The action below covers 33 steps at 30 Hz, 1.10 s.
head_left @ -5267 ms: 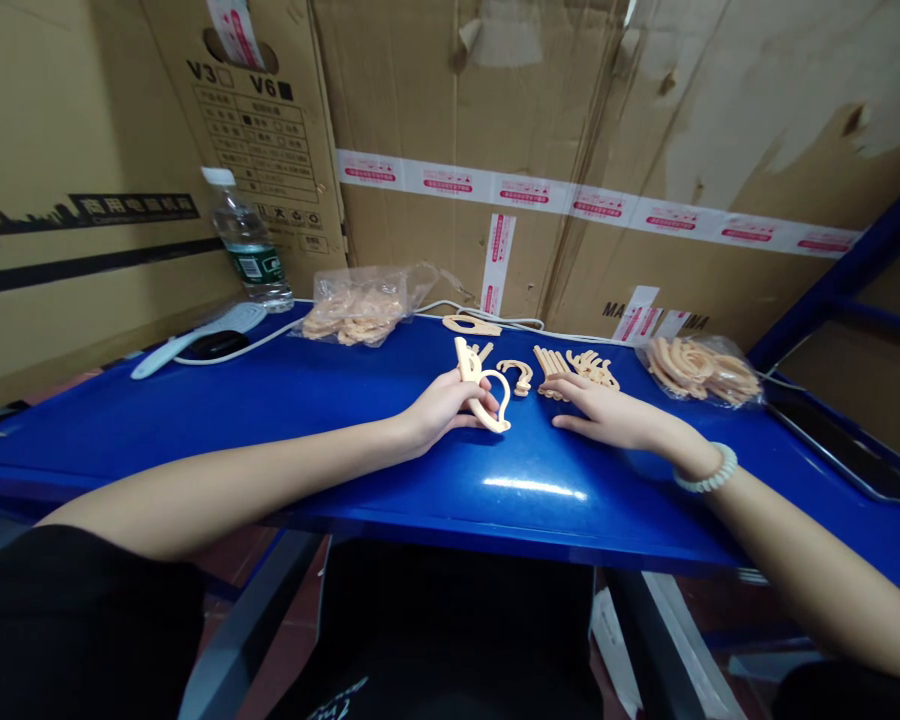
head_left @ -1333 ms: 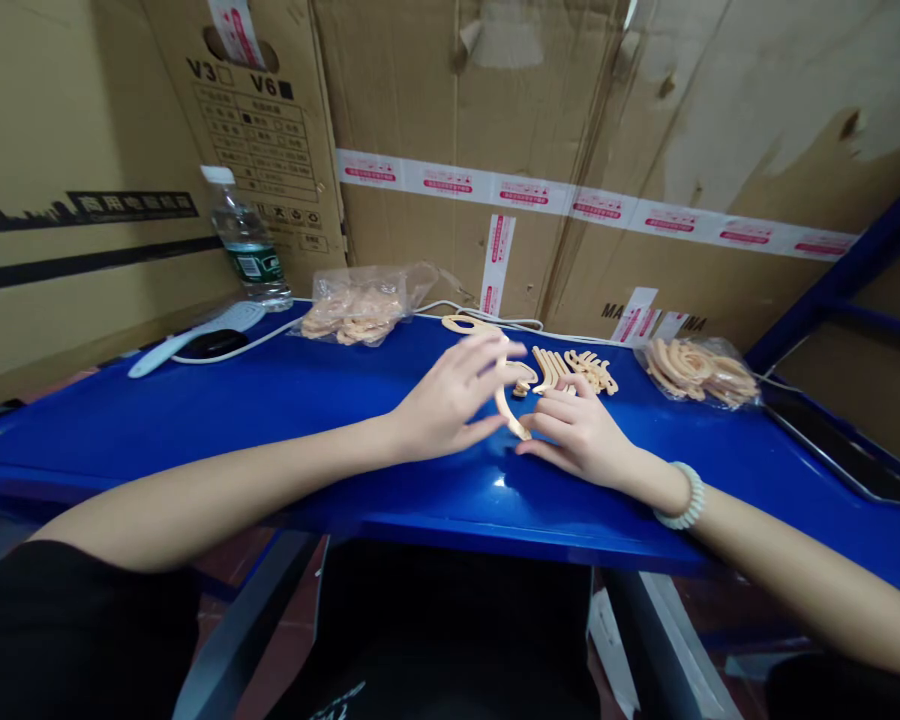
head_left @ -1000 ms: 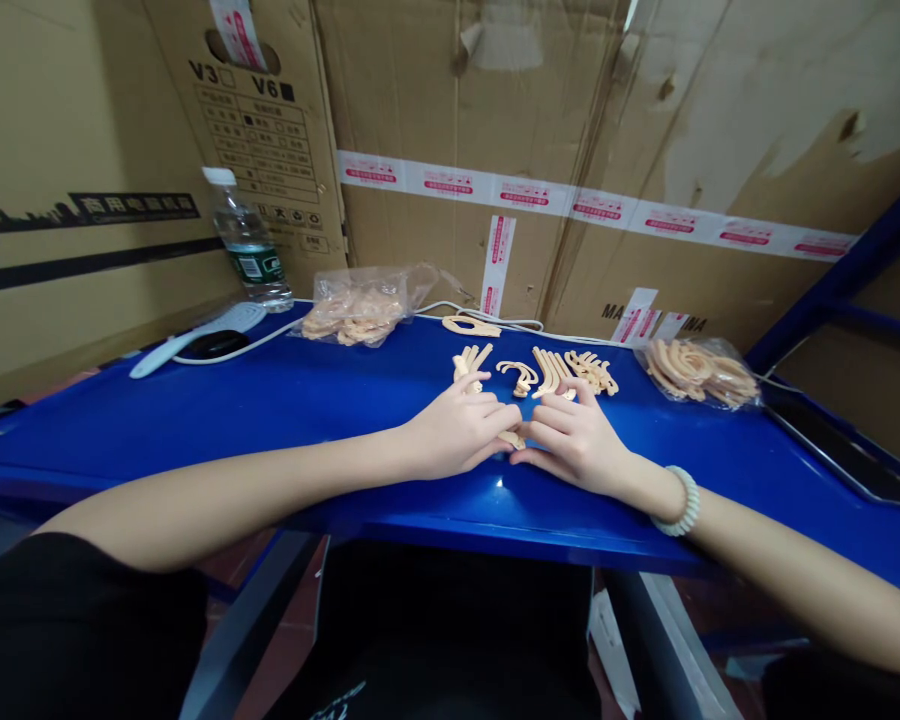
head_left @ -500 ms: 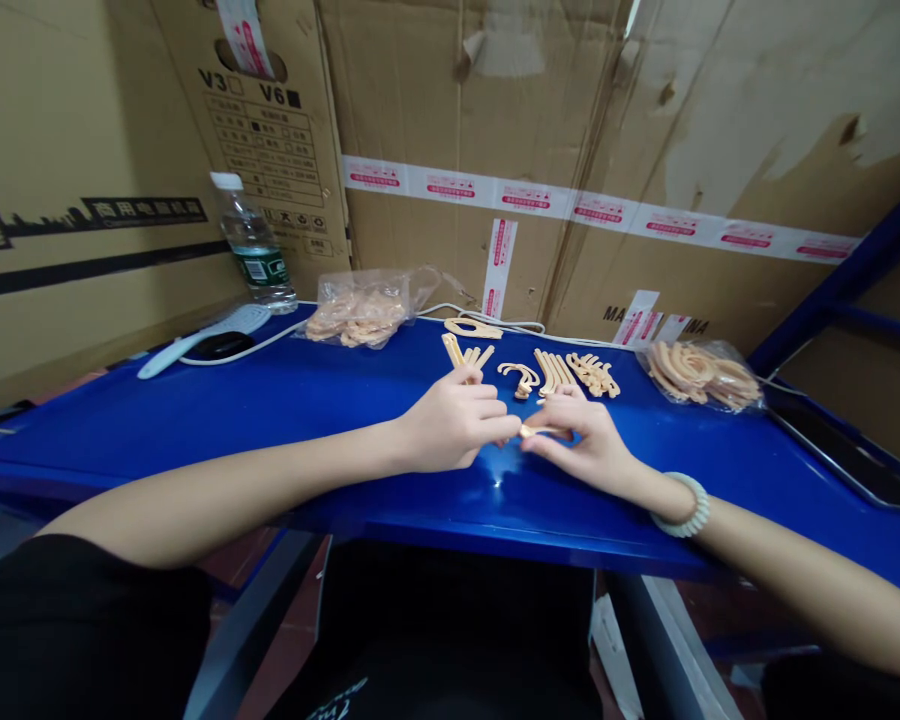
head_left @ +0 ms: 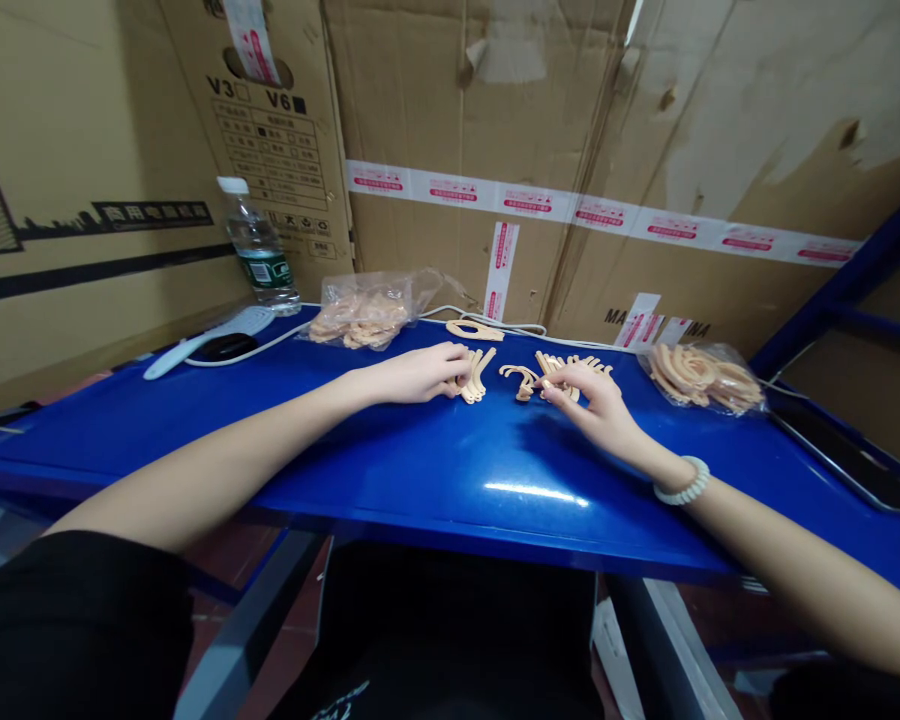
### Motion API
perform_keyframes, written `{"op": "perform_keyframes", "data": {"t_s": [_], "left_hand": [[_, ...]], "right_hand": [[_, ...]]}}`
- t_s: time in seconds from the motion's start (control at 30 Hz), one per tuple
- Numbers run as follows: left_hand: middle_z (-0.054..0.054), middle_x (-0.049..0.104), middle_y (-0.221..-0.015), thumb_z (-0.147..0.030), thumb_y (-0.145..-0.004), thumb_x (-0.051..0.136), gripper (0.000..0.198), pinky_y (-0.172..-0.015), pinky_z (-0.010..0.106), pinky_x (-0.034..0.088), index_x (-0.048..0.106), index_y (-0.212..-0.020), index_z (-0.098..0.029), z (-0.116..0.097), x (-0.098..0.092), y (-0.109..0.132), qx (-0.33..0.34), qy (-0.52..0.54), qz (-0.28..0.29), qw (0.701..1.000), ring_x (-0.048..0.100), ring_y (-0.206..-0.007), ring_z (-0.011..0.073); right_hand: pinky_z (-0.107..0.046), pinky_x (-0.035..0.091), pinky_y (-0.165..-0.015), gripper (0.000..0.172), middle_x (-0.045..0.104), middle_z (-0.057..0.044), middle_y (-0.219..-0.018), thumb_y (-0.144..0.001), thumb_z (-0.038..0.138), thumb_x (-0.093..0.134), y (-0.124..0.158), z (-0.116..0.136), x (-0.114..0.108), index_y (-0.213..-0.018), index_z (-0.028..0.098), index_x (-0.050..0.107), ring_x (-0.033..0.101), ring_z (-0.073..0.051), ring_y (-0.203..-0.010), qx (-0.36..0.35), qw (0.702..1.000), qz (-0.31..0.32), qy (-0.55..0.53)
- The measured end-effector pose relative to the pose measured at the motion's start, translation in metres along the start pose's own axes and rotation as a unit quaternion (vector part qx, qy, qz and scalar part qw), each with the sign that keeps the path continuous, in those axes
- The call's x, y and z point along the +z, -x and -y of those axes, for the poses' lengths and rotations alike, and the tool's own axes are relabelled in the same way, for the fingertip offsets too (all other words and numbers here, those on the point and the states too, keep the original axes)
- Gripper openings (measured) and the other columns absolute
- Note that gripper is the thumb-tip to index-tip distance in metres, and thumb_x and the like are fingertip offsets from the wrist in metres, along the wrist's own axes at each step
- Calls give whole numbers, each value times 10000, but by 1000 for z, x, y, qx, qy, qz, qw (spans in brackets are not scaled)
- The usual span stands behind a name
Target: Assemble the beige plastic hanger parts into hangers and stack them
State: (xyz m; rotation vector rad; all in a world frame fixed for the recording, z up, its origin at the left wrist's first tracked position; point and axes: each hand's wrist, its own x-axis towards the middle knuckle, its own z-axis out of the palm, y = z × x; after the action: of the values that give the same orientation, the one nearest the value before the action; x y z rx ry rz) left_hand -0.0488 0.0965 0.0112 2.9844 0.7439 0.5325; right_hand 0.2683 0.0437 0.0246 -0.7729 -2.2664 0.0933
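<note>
My left hand (head_left: 418, 372) reaches across the blue table (head_left: 435, 470), its fingers pressed together on a peach plastic strip at a small pile of strips (head_left: 475, 370). To the right, my right hand (head_left: 598, 402) pinches a thin peach piece at the edge of a pile of curved pieces (head_left: 574, 366). It wears a pale bead bracelet (head_left: 681, 482) on the wrist. Between the two piles lies a small hooked peach piece (head_left: 521, 378). A flat looped peach part (head_left: 474, 330) rests farther back.
Two clear bags of peach parts lie on the table, one at the back left (head_left: 364, 312) and one at the right (head_left: 703, 372). A water bottle (head_left: 259, 245), a white device (head_left: 208, 338) and a white cable sit far left. Cardboard boxes (head_left: 540, 130) wall the back.
Both hands were together near the table's front, pulling a peach hooked part apart. They have since separated and moved back, left to the strip pile, right to the curved pile.
</note>
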Motion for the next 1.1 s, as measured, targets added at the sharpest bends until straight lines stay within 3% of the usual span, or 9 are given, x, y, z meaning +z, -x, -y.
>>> {"op": "perform_keyframes", "data": {"t_s": [0.2,0.47,0.53,0.63,0.73,0.9,1.1], "left_hand": [[81,578,-1051,-222,-952,527,139,-866,323,481,625,-1029,-163,-17,0,1,-3,48,-1,999,570,-957,206],[154,585,-1300,-379,-1004,514,343,-1025,426,474,604,-1242,-149,-45,3,-2,-67,-61,-8,996,547,-1236,300],[193,494,-1481,-466,-1020,488,471,-1110,506,407,550,-1362,-149,-56,8,-3,-103,-67,8,992,448,-1386,356],[232,199,-1677,-629,-1004,438,730,-1190,602,272,375,-1548,-145,-72,19,-3,-154,-40,41,986,179,-1550,424],[259,121,-1682,-713,-989,363,883,-1230,592,193,258,-1604,-89,-82,29,-2,-180,-1,77,981,84,-1572,423],[251,80,-1681,-741,-983,304,957,-1265,553,107,200,-1613,-28,-86,31,-3,-207,13,114,971,38,-1576,401],[256,139,-1668,-743,-976,325,957,-1259,552,146,226,-1604,-28,-79,34,-5,-204,9,88,975,101,-1571,402]], "right_hand": [[-464,476,-934,207,691,-108,-1102,-1042,319,538,-6,-19,6,-1071,216,715,615,-277,-1046,-10,998,21,53],[-503,512,-917,226,635,-137,-1116,-1019,288,563,-13,-36,28,-1133,204,739,598,-296,-1043,-43,993,45,96],[-500,519,-905,246,630,-130,-1087,-1011,291,580,-12,-35,28,-1197,206,716,600,-295,-1021,-39,993,41,107],[-466,534,-885,239,631,-103,-1027,-1002,272,593,-10,-33,28,-1209,212,696,618,-277,-979,-35,994,37,98],[-438,550,-867,186,648,-104,-1017,-1006,230,566,-8,-33,31,-1125,189,703,643,-263,-959,-46,995,39,76],[-438,577,-849,220,676,-120,-1030,-1006,168,508,-8,-35,34,-1095,173,709,671,-255,-943,-63,994,50,73],[-470,586,-903,268,696,-139,-1113,-1000,170,507,-10,-32,30,-1175,184,709,683,-269,-1018,-71,993,65,65]]}}
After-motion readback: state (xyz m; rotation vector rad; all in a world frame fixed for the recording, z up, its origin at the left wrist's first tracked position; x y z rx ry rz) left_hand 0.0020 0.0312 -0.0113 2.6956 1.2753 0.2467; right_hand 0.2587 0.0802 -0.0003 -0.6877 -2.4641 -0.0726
